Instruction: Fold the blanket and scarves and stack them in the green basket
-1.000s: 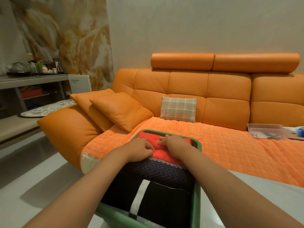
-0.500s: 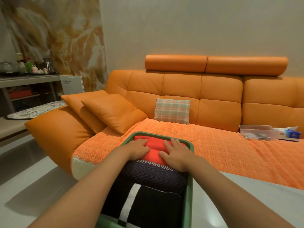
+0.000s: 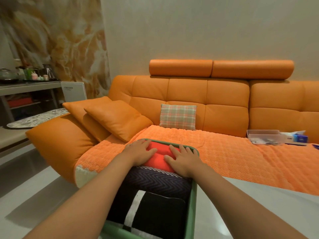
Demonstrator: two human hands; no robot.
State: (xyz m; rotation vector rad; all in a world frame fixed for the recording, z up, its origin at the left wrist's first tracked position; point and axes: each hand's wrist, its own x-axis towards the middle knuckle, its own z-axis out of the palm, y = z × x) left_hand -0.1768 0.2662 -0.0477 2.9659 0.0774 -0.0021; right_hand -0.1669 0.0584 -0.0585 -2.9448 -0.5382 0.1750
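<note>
Both left hand [image 3: 139, 152] and right hand [image 3: 183, 161] press spread fingers [image 3: 145, 144] on the green basket [image 3: 193, 204]'s red scarf [image 3: 158, 157]; the white panel [image 3: 74, 90]'s lettering is illegible.

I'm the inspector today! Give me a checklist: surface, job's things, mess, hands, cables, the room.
Surface: orange textured cover over the sofa seat.
Job's things: green basket holds red fabric farthest, dark zigzag fabric in the middle, black fabric with white stripe nearest.
Clutter: clear tray and blue box on the seat, right.
Hands: left hand and right hand lie flat, fingers straight, on the red fabric.
Cables: nothing seen.
Surroundings: plaid cushion, orange cushions, shelf with small items at left.
</note>
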